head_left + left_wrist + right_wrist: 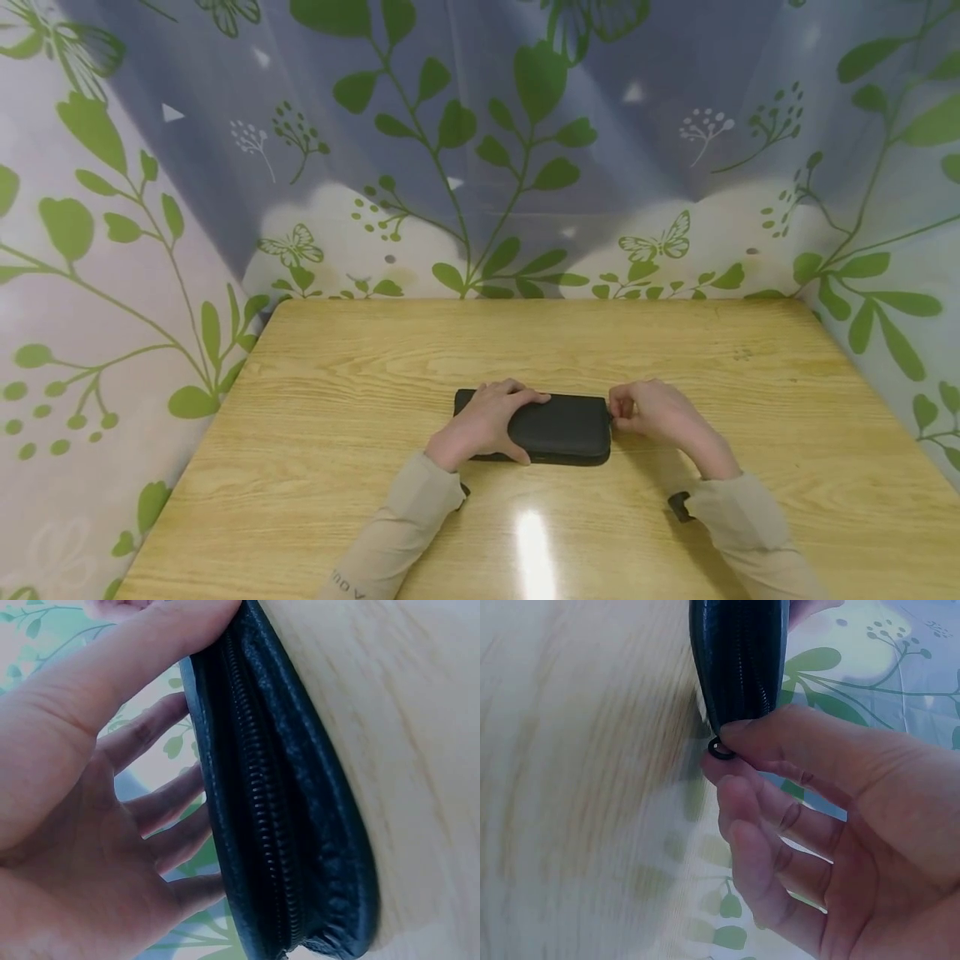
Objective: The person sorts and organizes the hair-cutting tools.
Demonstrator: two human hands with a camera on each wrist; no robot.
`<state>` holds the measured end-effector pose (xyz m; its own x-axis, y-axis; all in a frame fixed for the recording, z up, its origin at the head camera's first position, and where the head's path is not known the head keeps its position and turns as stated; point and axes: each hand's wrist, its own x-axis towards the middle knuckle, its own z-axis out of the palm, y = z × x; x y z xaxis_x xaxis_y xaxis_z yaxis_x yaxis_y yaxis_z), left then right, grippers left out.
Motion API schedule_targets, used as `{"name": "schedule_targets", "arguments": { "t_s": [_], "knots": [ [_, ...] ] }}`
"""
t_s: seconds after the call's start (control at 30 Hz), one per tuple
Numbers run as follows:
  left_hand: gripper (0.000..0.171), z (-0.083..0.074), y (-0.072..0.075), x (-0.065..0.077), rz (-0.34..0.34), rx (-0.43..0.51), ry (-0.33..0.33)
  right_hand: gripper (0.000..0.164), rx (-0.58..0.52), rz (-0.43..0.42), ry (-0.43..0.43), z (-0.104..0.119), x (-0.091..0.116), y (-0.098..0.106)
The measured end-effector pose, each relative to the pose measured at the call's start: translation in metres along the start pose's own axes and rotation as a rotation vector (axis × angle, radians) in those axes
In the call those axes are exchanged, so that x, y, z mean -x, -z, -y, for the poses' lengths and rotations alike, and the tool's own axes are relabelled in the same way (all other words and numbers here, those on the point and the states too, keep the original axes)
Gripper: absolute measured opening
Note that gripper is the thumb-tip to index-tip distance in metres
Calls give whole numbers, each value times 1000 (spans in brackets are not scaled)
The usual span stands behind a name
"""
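Note:
A black zip-around wallet lies flat on the wooden table in the head view. My left hand holds it down near its left half, the fingers over the cover and the thumb at the near edge. The zipper teeth along the edge look closed in the left wrist view. At the wallet's right end, my right hand pinches the zipper pull between thumb and index finger. Part of the pull, a small dark ring, shows between those fingertips; the rest is hidden.
The light wooden table extends around the wallet on every side. Behind and beside it hangs a leaf-patterned cloth. A bright light reflection lies on the tabletop between the forearms.

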<state>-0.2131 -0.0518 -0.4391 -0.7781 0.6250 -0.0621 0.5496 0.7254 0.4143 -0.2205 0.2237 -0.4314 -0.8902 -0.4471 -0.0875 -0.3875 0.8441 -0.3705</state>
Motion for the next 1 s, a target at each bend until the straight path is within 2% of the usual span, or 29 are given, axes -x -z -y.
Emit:
{"name": "schedule_targets", "arguments": {
  "t_s": [0.47,1.0],
  "knots": [
    [88,1,-3,0,0,9,1,20,5,7,4,6,3,2],
    [88,2,-3,-1,-5,4,9,20,15,-2,48,8,6,5]
  ]
}}
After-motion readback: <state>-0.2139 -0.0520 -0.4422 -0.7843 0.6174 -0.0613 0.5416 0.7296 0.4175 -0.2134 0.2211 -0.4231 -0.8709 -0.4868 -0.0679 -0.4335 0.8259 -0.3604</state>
